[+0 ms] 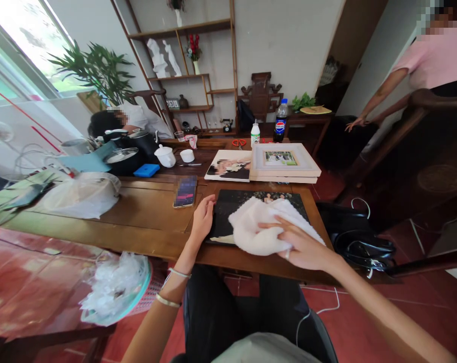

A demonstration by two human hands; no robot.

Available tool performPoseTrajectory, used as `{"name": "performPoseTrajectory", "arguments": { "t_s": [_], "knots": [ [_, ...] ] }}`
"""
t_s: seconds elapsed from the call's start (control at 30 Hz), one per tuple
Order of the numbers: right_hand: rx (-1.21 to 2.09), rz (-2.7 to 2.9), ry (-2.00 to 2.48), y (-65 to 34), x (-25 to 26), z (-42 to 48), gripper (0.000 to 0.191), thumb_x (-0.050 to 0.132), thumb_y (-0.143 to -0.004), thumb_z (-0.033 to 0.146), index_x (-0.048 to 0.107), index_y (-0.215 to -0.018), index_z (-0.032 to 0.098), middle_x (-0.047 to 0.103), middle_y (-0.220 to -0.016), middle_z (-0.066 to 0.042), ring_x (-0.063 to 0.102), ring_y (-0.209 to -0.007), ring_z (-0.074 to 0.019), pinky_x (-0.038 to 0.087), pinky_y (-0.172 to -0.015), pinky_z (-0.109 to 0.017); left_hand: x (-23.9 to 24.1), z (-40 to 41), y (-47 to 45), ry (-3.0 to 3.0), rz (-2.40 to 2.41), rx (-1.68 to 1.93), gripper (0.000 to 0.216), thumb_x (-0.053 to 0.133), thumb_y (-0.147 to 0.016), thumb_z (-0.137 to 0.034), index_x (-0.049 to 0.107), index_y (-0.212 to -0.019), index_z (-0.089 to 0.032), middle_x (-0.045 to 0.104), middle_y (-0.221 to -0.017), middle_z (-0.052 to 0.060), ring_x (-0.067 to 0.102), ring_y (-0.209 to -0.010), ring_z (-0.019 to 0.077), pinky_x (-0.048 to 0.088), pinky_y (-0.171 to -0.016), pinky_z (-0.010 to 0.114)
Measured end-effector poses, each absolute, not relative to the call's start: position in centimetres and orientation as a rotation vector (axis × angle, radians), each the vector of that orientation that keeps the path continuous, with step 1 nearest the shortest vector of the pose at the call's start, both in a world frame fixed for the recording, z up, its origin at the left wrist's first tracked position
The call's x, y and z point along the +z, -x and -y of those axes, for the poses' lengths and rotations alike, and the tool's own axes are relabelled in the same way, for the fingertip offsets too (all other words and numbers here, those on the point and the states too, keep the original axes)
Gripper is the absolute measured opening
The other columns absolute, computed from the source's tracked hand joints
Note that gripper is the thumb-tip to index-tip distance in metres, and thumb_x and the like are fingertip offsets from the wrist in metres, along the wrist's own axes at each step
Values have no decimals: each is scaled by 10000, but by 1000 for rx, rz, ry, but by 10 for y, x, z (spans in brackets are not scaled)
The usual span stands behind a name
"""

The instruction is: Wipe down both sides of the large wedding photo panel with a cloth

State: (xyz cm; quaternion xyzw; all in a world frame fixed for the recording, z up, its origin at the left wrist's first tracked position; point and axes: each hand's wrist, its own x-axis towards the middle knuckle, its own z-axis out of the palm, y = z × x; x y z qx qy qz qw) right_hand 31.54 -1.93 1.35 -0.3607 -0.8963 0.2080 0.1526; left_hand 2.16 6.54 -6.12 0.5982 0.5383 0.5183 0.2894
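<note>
A dark photo panel (223, 212) with people printed near its top lies flat at the front of the wooden table. Over its middle and right part is a bunched white cloth (247, 222). My right hand (302, 244) presses on this cloth, fingers pushed into its folds, and wears a ring. My left hand (204, 217) holds the panel at its left edge, with the fingers close together and bent. The cloth hides much of the picture. Left of that hand lies a phone (185, 191) with its screen lit.
Behind the panel are a photo print (228, 166) and stacked white frames (307, 164). A cola bottle (280, 123), white bottle (254, 135) and red-handled scissors (239, 143) stand or lie farther back. Teaware and a plastic bag (80, 194) are left. One person (436, 60) stands right; another (145, 118) leans behind the table.
</note>
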Motion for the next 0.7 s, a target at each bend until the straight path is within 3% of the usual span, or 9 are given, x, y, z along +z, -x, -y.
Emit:
{"name": "performPoseTrajectory", "arguments": {
  "t_s": [0.13,0.23,0.33,0.53,0.7],
  "knots": [
    [544,2303,1494,-358,-2,0,209,535,-780,232,680,-919,173,555,-1306,-101,267,-1364,-330,325,-1057,-507,-65,-67,-20,-1526,-1456,1347,413,418,-906,-457,529,-1200,-189,631,-1173,124,601,-1085,239,481,-860,352],
    [424,2238,1605,-354,-7,-24,259,476,-834,250,669,-986,168,558,-1300,-110,313,-1346,-317,271,-1077,-526,-62,-66,-21,-1430,-1417,1334,428,439,-893,-467,521,-1203,-184,633,-1181,134,607,-1074,239,494,-786,326],
    [284,2308,1538,-314,-3,-44,304,462,-827,195,640,-1072,169,497,-1363,-125,332,-1337,-295,146,-1096,-579,-56,-64,-20,-1325,-1378,1320,438,470,-872,-485,537,-1188,-189,634,-1185,131,609,-1065,233,493,-732,291],
    [262,2553,1127,-223,5,-32,362,520,-766,182,625,-1110,144,497,-1357,-154,307,-1350,-287,129,-1090,-588,-55,-67,-13,-1169,-1208,1333,497,499,-833,-531,552,-1185,-184,665,-1116,114,646,-945,207,502,-688,274],
    [357,2658,799,-234,5,13,333,545,-723,160,657,-1037,170,523,-1342,-119,351,-1330,-257,92,-1132,-523,-55,-70,-10,-1084,-1138,1391,517,516,-816,-522,572,-1153,-133,688,-1047,130,658,-905,220,511,-751,327]
  ]
}}
